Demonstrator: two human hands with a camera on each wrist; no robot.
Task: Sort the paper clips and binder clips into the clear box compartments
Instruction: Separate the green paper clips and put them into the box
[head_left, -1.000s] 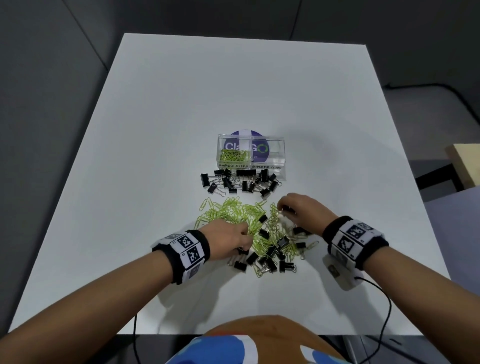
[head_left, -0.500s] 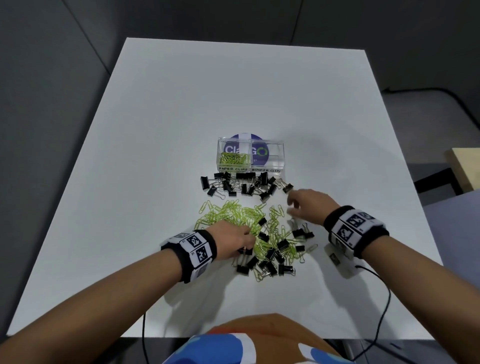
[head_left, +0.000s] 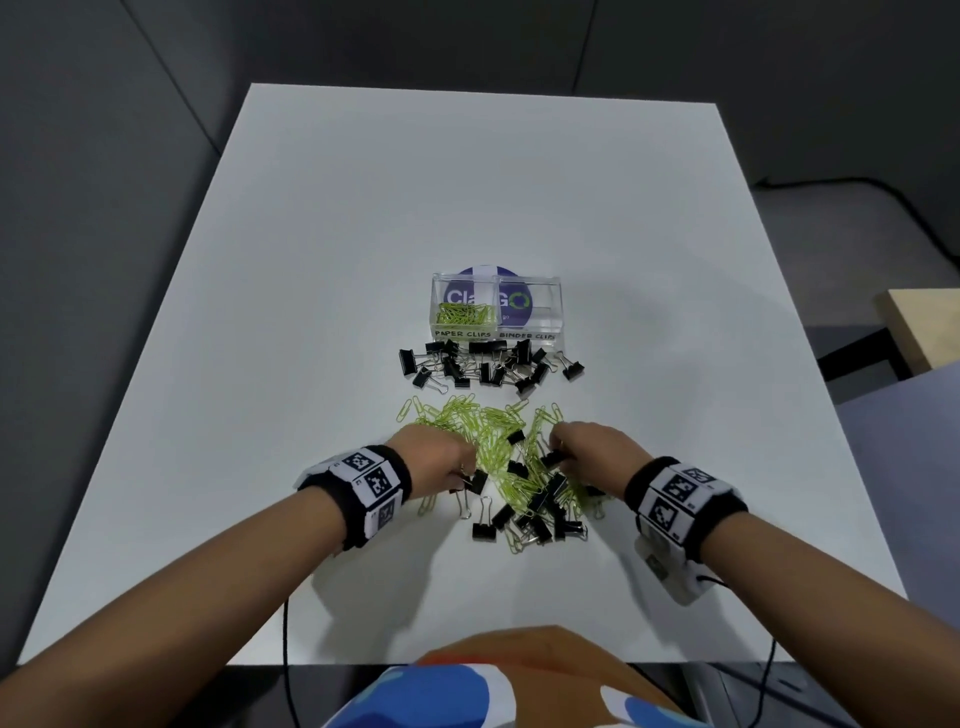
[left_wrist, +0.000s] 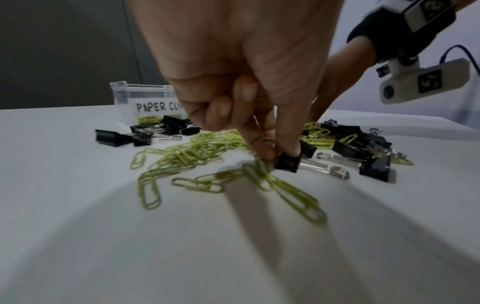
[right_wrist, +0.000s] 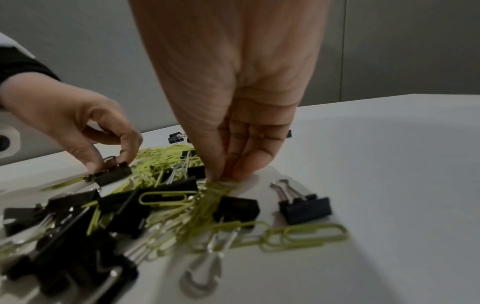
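The clear two-compartment box (head_left: 535, 325) stands mid-table, with green paper clips in its left compartment (head_left: 464, 314); its right one looks bare. A row of black binder clips (head_left: 488, 364) lies just in front of it. Nearer me is a mixed pile (head_left: 524, 473) of green paper clips and black binder clips. My left hand (head_left: 465, 480) pinches a black binder clip (left_wrist: 288, 162) by thumb and forefinger at the pile's left edge. My right hand (head_left: 555, 449) points down into the pile, its bunched fingertips (right_wrist: 221, 175) pinching green paper clips (right_wrist: 215, 189).
The white table (head_left: 363, 208) has bare surface on all sides of the box and piles. A wooden block (head_left: 924, 327) sits off the table at the right. Cables hang from both wrists near the front edge.
My right hand reached forward to the binder clip row, then came back down into the mixed pile. My left hand stayed at the pile's left edge, where it now pinches a binder clip.
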